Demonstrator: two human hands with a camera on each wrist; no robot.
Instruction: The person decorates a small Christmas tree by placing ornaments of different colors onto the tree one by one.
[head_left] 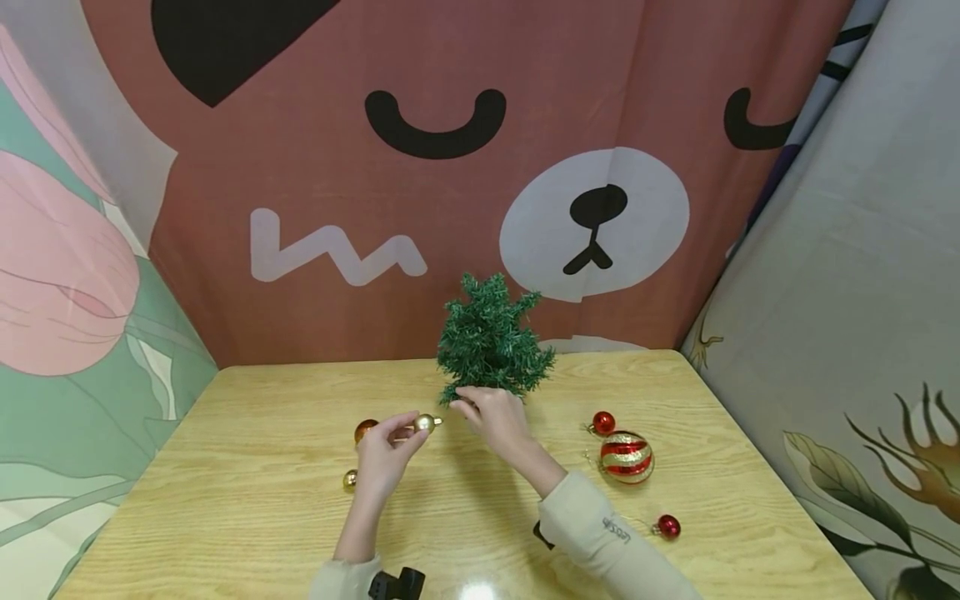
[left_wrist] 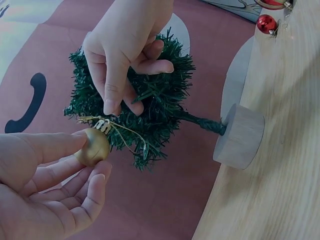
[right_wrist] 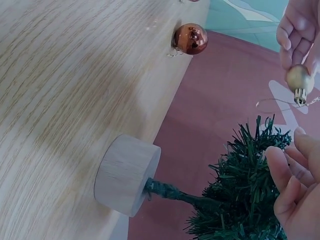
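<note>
Thumb and fingers of my left hand (head_left: 381, 467) pinch a small gold bauble (left_wrist: 94, 148), its ridged cap pointing toward the tree. A thin gold hanging string (left_wrist: 120, 134) loops loosely from that cap. A small green artificial Christmas tree (head_left: 489, 337) stands upright on a round wooden base (left_wrist: 239, 136) at the table's far side. Reaching in from the right, my right hand (head_left: 498, 421) is in front of the lower branches, fingers extended and slightly parted. In the left wrist view its fingertips come close above the bauble's cap and overlap the greenery.
An orange bauble (head_left: 365, 430) and another gold bauble (head_left: 350, 480) lie left of my left hand. On the right of the wooden table (head_left: 255, 483) lie a red bauble (head_left: 603, 422), a large red-and-gold striped bauble (head_left: 627, 457) and a dark red bauble (head_left: 667, 527). A printed curtain (head_left: 315, 325) hangs behind.
</note>
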